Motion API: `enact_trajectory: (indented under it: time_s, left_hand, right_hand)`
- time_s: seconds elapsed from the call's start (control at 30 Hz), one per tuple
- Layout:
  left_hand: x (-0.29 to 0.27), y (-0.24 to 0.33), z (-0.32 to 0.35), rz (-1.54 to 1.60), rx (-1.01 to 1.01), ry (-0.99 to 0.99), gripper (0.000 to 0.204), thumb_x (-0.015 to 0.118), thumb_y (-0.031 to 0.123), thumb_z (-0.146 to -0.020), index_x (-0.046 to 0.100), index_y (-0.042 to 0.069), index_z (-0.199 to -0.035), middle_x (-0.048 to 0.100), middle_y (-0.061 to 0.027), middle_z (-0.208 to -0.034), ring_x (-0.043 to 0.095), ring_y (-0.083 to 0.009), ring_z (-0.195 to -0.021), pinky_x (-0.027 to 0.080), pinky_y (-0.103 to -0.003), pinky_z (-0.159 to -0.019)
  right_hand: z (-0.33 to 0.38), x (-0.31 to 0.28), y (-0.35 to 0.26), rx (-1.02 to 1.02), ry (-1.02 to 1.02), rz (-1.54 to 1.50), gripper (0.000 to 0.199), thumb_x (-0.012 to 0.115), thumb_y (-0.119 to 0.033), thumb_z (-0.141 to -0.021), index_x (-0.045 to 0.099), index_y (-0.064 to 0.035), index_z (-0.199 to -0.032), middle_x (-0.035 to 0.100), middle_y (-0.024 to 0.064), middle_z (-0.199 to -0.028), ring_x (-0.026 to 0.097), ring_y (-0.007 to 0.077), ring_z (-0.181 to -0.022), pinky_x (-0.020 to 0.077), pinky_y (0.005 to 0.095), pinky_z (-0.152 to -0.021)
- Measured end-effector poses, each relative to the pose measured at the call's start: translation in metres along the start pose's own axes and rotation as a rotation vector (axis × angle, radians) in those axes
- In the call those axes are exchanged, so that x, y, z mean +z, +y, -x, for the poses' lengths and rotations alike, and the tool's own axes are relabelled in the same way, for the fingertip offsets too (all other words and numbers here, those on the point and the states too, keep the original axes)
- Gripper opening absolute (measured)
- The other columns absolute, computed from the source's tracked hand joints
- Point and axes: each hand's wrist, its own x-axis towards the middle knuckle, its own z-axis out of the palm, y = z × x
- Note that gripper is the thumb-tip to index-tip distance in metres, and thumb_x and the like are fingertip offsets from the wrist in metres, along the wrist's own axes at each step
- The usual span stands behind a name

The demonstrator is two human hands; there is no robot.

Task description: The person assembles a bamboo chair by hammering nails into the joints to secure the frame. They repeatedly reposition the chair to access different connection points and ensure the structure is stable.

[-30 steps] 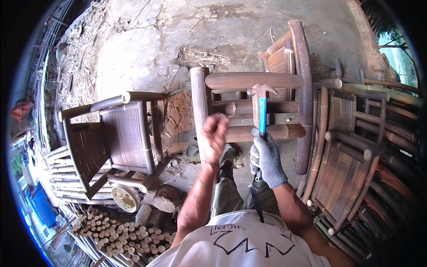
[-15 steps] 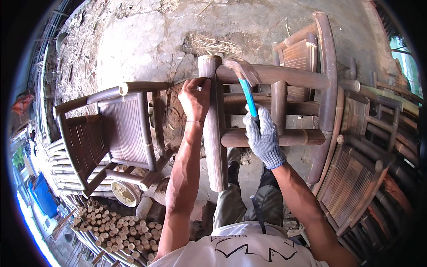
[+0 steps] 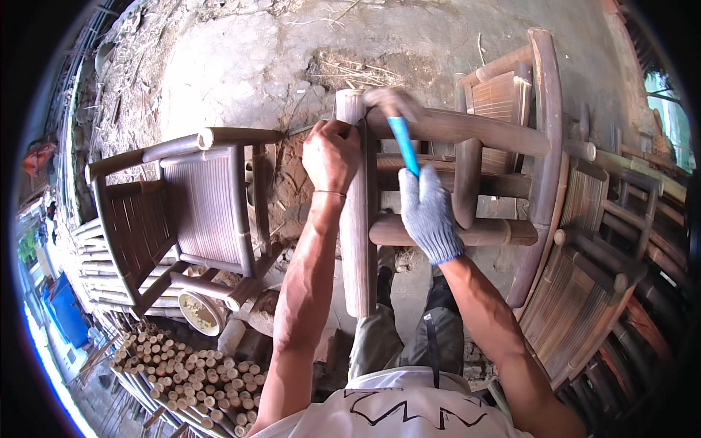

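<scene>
My right hand [image 3: 431, 212], in a grey knit glove, grips a hammer [image 3: 402, 142] by its blue handle. The hammer's head is smeared by motion above the top joint of a dark bamboo chair frame [image 3: 460, 125]. My bare left hand [image 3: 331, 155] is closed against the frame's thick upright pole [image 3: 356, 219], just below the pole's top end. Its fingertips are pressed together at the pole; whatever they pinch is hidden. Crosspieces join this pole to another long pole [image 3: 542, 146] on the right.
A bamboo chair [image 3: 204, 208] stands at the left, with a round tub [image 3: 201, 314] and a stack of cut bamboo [image 3: 204, 376] nearer me. More bamboo chairs [image 3: 577, 299] crowd the right side. Straw scraps [image 3: 354, 69] lie on the concrete floor beyond.
The hammer has tilted further left, its head still over the top joint. My left hand's fingers are more tightly curled by the pole. The view has shifted slightly.
</scene>
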Motion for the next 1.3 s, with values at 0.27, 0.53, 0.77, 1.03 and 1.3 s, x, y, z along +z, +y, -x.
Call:
enact_trajectory:
  time_s: [0.27, 0.53, 0.77, 1.03, 1.3]
  left_hand:
    - [0.013, 0.007, 0.032, 0.39, 0.054, 0.189, 0.012, 0.068, 0.012, -0.084, 0.067, 0.001, -0.082, 0.064, -0.013, -0.081, 0.064, -0.0295, -0.073, 0.051, -0.038, -0.069]
    - [0.008, -0.016, 0.01, 0.29, 0.024, 0.094, 0.015, 0.073, 0.02, -0.081, 0.075, 0.007, -0.088, 0.065, -0.0088, -0.083, 0.066, -0.0258, -0.075, 0.05, -0.035, -0.07]
    - [0.0, -0.014, 0.001, 0.093, 0.091, 0.016, 0.012, 0.073, 0.022, -0.079, 0.076, 0.012, -0.085, 0.066, -0.007, -0.085, 0.066, -0.0288, -0.082, 0.052, -0.038, -0.074]
    - [-0.004, -0.016, -0.004, 0.062, 0.118, -0.03, 0.012, 0.072, 0.024, -0.079, 0.075, 0.013, -0.083, 0.065, -0.0074, -0.084, 0.065, -0.0297, -0.083, 0.052, -0.039, -0.075]
    - [0.02, -0.006, 0.022, 0.173, 0.075, -0.059, 0.016, 0.075, 0.021, -0.08, 0.075, 0.006, -0.084, 0.069, -0.0093, -0.079, 0.066, -0.0206, -0.072, 0.053, -0.031, -0.069]
  right_hand:
    - [0.011, -0.013, 0.025, 0.275, 0.041, -0.634, 0.024, 0.049, -0.028, -0.103, 0.057, -0.0076, -0.094, 0.052, 0.0012, -0.062, 0.05, 0.0125, -0.046, 0.0396, 0.031, -0.043]
    - [0.022, -0.007, 0.039, 0.275, -0.018, -0.643, 0.022, 0.05, -0.027, -0.103, 0.057, -0.0068, -0.096, 0.051, 0.0006, -0.062, 0.05, 0.0115, -0.052, 0.0405, 0.0297, -0.048]
    - [0.019, -0.005, 0.027, 0.111, -0.067, -0.299, 0.024, 0.052, -0.026, -0.101, 0.056, -0.0026, -0.101, 0.06, 0.0172, -0.068, 0.063, 0.0336, -0.061, 0.0463, 0.0412, -0.054]
    - [0.012, -0.006, -0.009, -0.156, 0.082, -0.267, 0.017, 0.055, -0.019, -0.098, 0.056, -0.0017, -0.101, 0.064, 0.0176, -0.071, 0.066, 0.0364, -0.064, 0.0518, 0.042, -0.055]
    - [0.0, 0.01, 0.026, 0.128, 0.139, -0.494, 0.029, 0.056, -0.032, -0.1, 0.054, -0.0053, -0.088, 0.052, 0.0054, -0.06, 0.051, 0.0182, -0.044, 0.0404, 0.0345, -0.041]
